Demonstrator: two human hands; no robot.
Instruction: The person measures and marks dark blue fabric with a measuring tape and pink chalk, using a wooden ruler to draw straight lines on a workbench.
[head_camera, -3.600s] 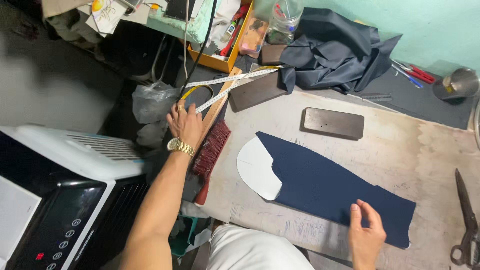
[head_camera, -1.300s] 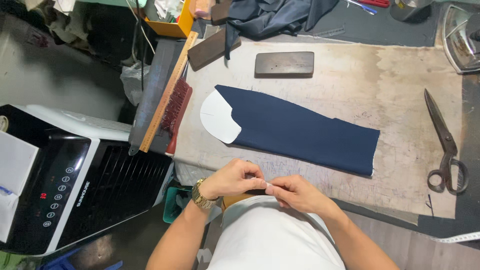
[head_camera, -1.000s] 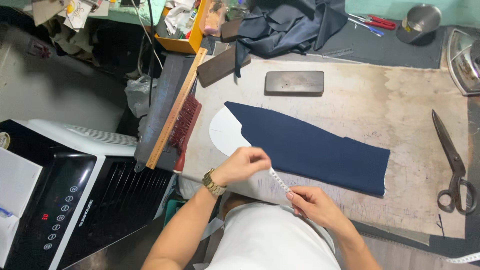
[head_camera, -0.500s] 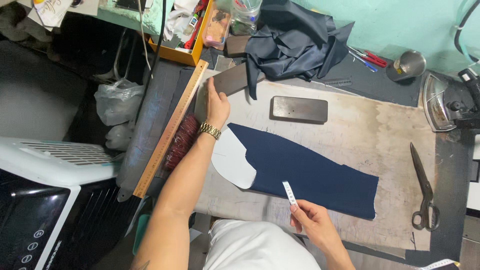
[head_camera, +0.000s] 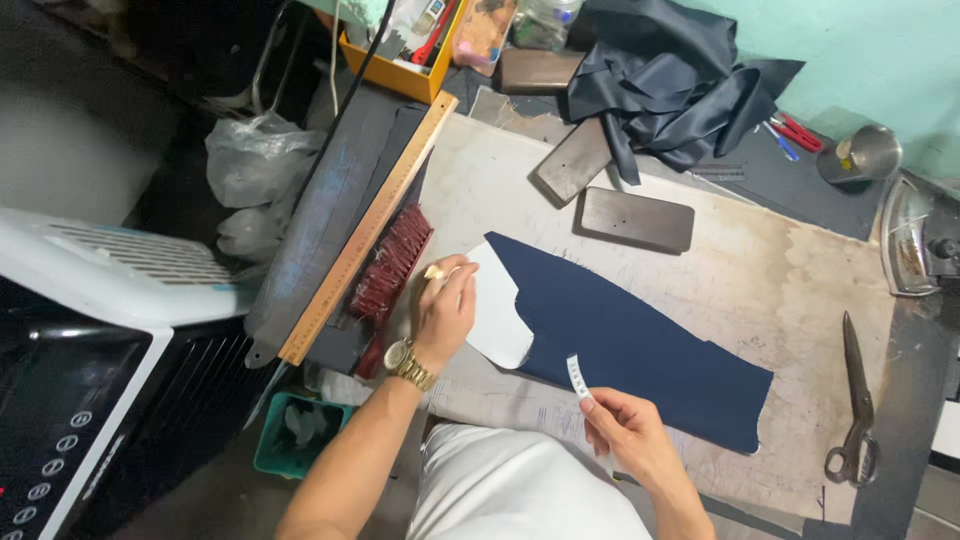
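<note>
A long navy fabric piece lies flat on the worn worktable, with a white rounded piece under its left end. My left hand, wearing a gold watch, rests at the white piece's left edge. Its fingers pinch a small pale piece that looks like chalk. My right hand sits at the near table edge and holds up the end of a white measuring tape just in front of the fabric.
A wooden ruler and a red-bristled brush lie left of my left hand. Two dark blocks and dark cloth sit behind the fabric. Scissors and an iron are at right. A white appliance stands left.
My left hand has pulled back from the far end of the ruler to the white piece's edge. My right hand still holds the tape end near the table's front.
</note>
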